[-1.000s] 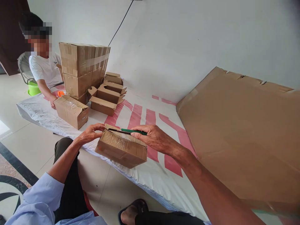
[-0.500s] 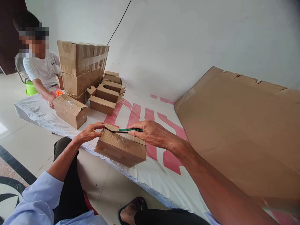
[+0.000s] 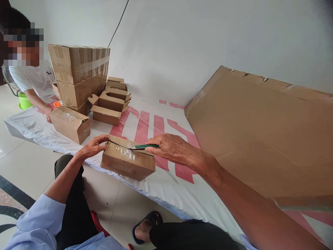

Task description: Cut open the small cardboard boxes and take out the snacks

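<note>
A: Head view, item one. What is held?

B: A small taped cardboard box (image 3: 127,160), set at the near edge of the white-and-red sheet (image 3: 145,125) on the floor. It is steadied at its left end by the left hand (image 3: 91,147), fingers curled onto the top corner. A green-handled cutter (image 3: 144,146) is pinched in the right hand (image 3: 173,149), laid flat along the box's top.

A: What is recorded as changed?

B: The blade was seen reaching to the box's far-left corner half a second ago; its tip is now found near the middle of the top. The handle has been drawn back toward the right hand. The tape along the top is judged to be partly cut; how far cannot be told.

A: Remaining entries?

B: A sealed box (image 3: 70,124) beyond, touched by another person's hand (image 3: 48,117); a stack of large cartons (image 3: 78,74); open boxes (image 3: 108,106); a flat cardboard sheet (image 3: 260,132) to the right.
</note>
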A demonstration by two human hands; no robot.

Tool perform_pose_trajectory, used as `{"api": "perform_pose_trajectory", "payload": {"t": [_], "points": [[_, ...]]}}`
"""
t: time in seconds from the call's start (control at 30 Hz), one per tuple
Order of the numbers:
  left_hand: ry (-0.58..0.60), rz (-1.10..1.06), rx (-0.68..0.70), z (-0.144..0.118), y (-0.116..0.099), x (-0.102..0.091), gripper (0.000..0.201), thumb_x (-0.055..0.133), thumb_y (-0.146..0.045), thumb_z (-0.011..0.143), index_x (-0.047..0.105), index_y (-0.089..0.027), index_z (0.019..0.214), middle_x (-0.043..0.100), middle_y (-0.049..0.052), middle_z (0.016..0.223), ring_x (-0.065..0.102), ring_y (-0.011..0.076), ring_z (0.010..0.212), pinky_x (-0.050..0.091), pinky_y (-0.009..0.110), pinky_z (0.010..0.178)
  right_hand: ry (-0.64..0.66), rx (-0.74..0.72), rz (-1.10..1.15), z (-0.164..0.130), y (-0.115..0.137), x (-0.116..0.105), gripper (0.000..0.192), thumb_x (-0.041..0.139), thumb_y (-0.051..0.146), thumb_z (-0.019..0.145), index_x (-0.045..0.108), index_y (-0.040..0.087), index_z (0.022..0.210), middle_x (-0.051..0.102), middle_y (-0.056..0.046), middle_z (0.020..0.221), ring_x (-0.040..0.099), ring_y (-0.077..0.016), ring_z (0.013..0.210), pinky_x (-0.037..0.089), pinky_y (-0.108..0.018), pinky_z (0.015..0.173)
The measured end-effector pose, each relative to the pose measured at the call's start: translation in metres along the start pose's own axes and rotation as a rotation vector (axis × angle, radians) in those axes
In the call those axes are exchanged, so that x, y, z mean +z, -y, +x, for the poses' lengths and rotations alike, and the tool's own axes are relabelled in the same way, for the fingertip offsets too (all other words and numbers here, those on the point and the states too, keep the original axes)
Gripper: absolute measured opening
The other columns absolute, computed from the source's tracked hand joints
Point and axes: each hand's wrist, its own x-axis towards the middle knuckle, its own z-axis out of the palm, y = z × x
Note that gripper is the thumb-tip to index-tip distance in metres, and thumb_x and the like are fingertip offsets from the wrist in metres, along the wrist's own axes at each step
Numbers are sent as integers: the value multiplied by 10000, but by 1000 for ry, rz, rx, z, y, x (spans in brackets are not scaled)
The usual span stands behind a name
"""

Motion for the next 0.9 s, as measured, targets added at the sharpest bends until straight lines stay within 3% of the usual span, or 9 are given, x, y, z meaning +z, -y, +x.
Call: {"api": "perform_pose_trajectory", "payload": {"t": [0.13, 0.23, 0.33, 0.43, 0.53, 0.63, 0.7, 0.8, 0.9], "points": [[-8, -7, -16, 1, 0, -1, 403, 771, -341, 871, 770, -210, 1252, 728, 91, 1418, 634, 313, 1358, 434, 453, 1209, 62, 28, 68, -28, -34, -4, 347, 586, 554, 943, 839, 324, 882, 684, -13, 657, 589, -204, 621, 381, -339, 624], [0, 1, -23, 1, -5, -3, 429, 787, -340, 854, 776, -212, 1264, 740, 94, 1398, 630, 330, 1368, 434, 469, 1217, 61, 113, 169, -54, -58, -10, 346, 601, 568, 919, 848, 328, 953, 787, -21, 852, 664, -226, 713, 464, -348, 666], [34, 11, -7, 2, -13, -4, 445, 790, -366, 872, 774, -201, 1285, 725, 106, 1425, 605, 347, 1402, 433, 486, 1231, -14, 231, 321, -79, -86, -2, 425, 623, 649, 893, 845, 304, 1001, 799, -33, 911, 681, -247, 748, 507, -357, 669], [72, 40, 23, 2, -22, -4, 468, 796, -407, 893, 765, -213, 1318, 671, 101, 1510, 548, 360, 1467, 430, 489, 1246, -214, 333, 462, -97, -121, 38, 528, 607, 701, 874, 815, 254, 1061, 775, -48, 877, 683, -263, 779, 543, -364, 696], [138, 50, 34, 3, -24, -6, 574, 811, -462, 893, 715, -237, 1413, 621, 111, 1568, 524, 376, 1491, 480, 486, 1205, -392, 453, 450, -107, -155, 105, 534, 509, 643, 894, 767, 221, 1094, 760, -70, 857, 685, -283, 801, 556, -387, 710], [165, 81, -21, 5, -19, -12, 838, 881, -506, 819, 581, -269, 1564, 539, 140, 1644, 462, 414, 1539, 507, 520, 1163, -526, 577, 306, -113, -177, 171, 477, 480, 512, 858, 728, 205, 1126, 775, -138, 1029, 705, -333, 993, 572, -444, 868], [160, 139, -57, 6, -16, -17, 1055, 944, -516, 736, 463, -300, 1650, 467, 154, 1698, 403, 436, 1577, 469, 565, 1186, -532, 627, 184, -117, -184, 201, 480, 466, 462, 872, 711, 185, 1179, 757, -172, 1082, 684, -354, 1067, 553, -480, 945], [194, 221, -76, 9, -15, -22, 1310, 1003, -526, 638, 305, -295, 1722, 413, 202, 1721, 390, 464, 1580, 426, 614, 1203, -462, 679, 13, -121, -184, 221, 486, 429, 414, 929, 697, 138, 1225, 724, -218, 1084, 653, -388, 1078, 526, -533, 973], [227, 294, -89, 12, -19, -24, 1418, 1011, -553, 598, 223, -276, 1744, 404, 229, 1716, 409, 465, 1567, 441, 611, 1194, -426, 685, -79, -121, -179, 221, 502, 382, 407, 977, 694, 111, 1236, 696, -258, 1102, 629, -424, 1074, 508, -569, 959]]}}
